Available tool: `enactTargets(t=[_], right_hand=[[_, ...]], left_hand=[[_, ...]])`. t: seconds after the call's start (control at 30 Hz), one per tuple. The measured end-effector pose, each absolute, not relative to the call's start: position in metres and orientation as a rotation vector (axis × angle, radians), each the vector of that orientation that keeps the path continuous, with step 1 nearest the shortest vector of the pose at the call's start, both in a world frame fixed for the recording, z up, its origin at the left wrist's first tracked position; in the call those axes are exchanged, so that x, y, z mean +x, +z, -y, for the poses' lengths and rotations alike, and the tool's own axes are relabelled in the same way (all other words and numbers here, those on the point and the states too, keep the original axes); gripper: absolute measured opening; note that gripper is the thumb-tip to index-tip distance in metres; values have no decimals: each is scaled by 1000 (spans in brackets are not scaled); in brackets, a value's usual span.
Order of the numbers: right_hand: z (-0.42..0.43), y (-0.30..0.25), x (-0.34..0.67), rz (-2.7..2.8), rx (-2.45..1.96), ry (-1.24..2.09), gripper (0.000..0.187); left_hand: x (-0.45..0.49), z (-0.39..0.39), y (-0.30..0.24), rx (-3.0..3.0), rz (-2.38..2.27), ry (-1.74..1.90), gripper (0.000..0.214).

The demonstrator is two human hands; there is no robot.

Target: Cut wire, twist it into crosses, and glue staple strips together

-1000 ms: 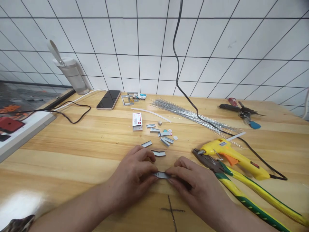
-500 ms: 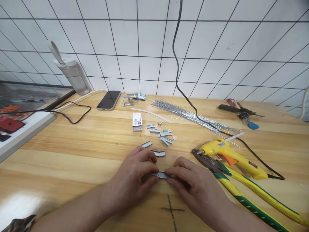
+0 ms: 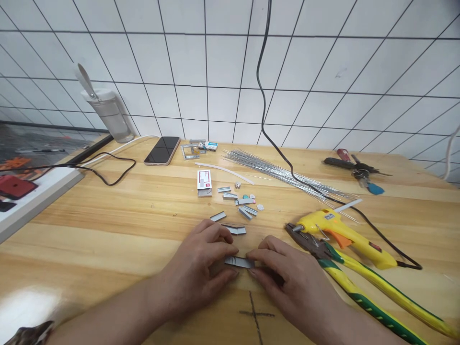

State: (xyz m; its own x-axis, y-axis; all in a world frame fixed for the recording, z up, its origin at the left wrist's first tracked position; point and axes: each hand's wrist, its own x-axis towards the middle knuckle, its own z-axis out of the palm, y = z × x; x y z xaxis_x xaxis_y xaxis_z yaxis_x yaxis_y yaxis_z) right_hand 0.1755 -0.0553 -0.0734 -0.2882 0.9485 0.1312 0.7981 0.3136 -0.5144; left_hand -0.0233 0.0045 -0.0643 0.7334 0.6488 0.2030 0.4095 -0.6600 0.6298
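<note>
Between my hands is a short strip of staples (image 3: 239, 262), with a visible seam near its left end. My right hand (image 3: 287, 275) pinches the strip's right end between thumb and fingertips. My left hand (image 3: 201, 258) has its thumb and index finger parted around the left end, which shows in the gap between them. Just beyond the fingers lies another staple strip (image 3: 236, 230), bent or in two pieces, and a single strip (image 3: 217, 216) rests to its left. Several more staple strips (image 3: 245, 202) are scattered farther back.
A white staple box (image 3: 204, 182) stands behind the strips. Pliers (image 3: 338, 256) and a yellow glue gun (image 3: 345, 235) lie right of my right hand. Thin metal wires (image 3: 273, 167), a phone (image 3: 162, 151), keys (image 3: 361, 173) and a bottle (image 3: 113, 117) are toward the wall.
My left thumb and index finger have parted, uncovering the left end of the staple strip. My right hand keeps its pinch in nearly the same place.
</note>
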Motion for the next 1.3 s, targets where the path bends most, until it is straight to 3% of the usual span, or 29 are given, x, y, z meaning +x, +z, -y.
enactTargets(t=[0.8, 0.9, 0.97, 1.03, 1.2, 1.3], right_hand=[[56, -69, 182, 2169, -1590, 625, 14], [58, -70, 186, 2140, -1552, 638, 14], [59, -69, 188, 2130, -1527, 637, 9], [61, -67, 189, 2131, -1492, 584, 14], [62, -61, 184, 2133, -1364, 251, 32], [60, -62, 181, 2134, -1345, 188, 28]], left_hand=[[-22, -2, -68, 2391, -792, 586, 13], [-27, -3, -66, 2271, -795, 727, 28], [-30, -5, -64, 2157, -857, 883, 23], [-33, -9, -62, 2094, -960, 999, 11], [-34, -18, -66, 2133, -1093, 995, 14], [-34, -21, -76, 2206, -1081, 933, 10]])
